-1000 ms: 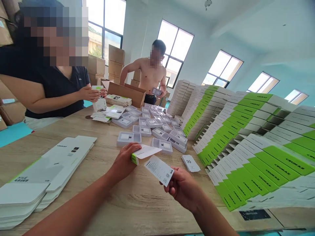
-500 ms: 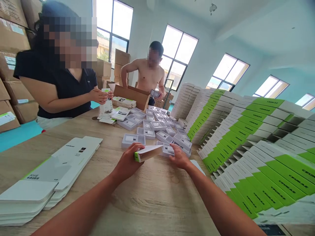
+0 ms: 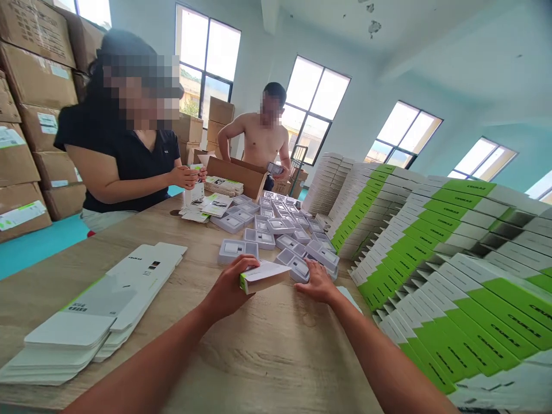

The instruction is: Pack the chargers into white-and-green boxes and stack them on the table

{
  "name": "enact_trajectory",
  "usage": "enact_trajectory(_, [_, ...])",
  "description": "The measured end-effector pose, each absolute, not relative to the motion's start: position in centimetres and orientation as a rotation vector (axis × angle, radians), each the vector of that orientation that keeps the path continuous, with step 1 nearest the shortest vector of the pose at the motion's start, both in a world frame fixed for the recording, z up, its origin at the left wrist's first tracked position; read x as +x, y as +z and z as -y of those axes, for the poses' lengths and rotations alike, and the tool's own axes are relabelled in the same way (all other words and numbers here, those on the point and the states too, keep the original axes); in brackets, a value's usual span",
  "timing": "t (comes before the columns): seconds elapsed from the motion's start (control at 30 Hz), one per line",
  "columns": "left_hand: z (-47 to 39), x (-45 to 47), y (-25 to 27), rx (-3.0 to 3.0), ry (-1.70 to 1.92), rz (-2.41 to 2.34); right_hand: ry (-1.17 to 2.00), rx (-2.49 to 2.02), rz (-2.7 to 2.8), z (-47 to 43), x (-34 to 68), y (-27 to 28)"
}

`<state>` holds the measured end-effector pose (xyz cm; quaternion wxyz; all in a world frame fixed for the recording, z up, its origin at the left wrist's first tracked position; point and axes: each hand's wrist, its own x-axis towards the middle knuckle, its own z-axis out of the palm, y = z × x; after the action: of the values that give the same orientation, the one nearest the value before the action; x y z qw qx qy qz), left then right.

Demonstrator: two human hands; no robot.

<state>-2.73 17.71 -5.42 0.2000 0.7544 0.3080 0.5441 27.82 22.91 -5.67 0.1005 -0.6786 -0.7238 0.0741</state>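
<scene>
many stacked boxes (image 3: 487, 313), one open carton (image 3: 264, 280) in my left hand (image 3: 230, 284)

my left hand is closed around one end of the open carton, holding it above the table (image 3: 276, 362) with an open side showing. my right hand (image 3: 317, 282) is spread, fingertips at the near end of a tray (image 3: 294, 267) on the table; whether they grip it, i cannot tell.

as i judge it, this carton is partway along: it has its box shape, but that tray is outside it. the stacked boxes on my right look like the done share, in tall rows, though flaps jut from many and i can't see inside. plenty seems left: loose trays (image 3: 259, 238) spread across the table beyond my hands, and a pile of flat cartons (image 3: 129, 287) over on my left. farther off, a co-worker's hands (image 3: 190, 177) hold something small, white and green.
</scene>
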Motion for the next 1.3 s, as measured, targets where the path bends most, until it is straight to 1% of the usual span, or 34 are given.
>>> enact_trajectory(0.17, [-17.3,-3.4,-4.8,2.193,1.482,-0.789,0.222,-2.085,2.03,-24.4,26.7,-5.8])
enact_trajectory(0.27, [-17.5,-3.5,-4.6,2.189,1.464,-0.823,0.216,-2.071,2.006,-23.2,26.3,-4.8])
enact_trajectory(0.4, [-17.6,-3.3,-4.8,2.18,1.454,-0.839,0.158,-1.996,1.99,-17.0,25.9,-4.0])
enact_trajectory(0.57, [-17.7,-3.1,-5.1,2.197,1.459,-0.839,0.105,-1.937,1.97,-7.8,24.7,-6.8])
enact_trajectory(0.67, [-17.6,-3.0,-5.2,2.228,1.452,-0.837,0.032,-1.87,1.968,-5.1,23.5,-7.3])
enact_trajectory(0.73, [-17.5,-2.9,-5.4,2.254,1.436,-0.839,-0.055,-1.711,2.015,-4.3,22.3,-5.9])
enact_trajectory(0.87, [-16.9,-2.5,-5.6,2.33,1.391,-0.83,-0.131,-1.196,2.314,-4.0,18.5,-1.4])
enact_trajectory(0.93, [-16.7,-2.4,-5.6,2.379,1.387,-0.819,-0.124,-1.1,2.419,-4.6,16.5,0.0])
enact_trajectory(1.07, [-16.7,-2.7,-5.6,2.499,1.425,-0.798,-0.059,-1.288,2.355,-7.2,13.7,0.2])
enact_trajectory(1.3, [-16.1,-3.1,-5.5,2.699,1.405,-0.771,0.052,-1.525,2.171,-9.6,13.0,-2.0])
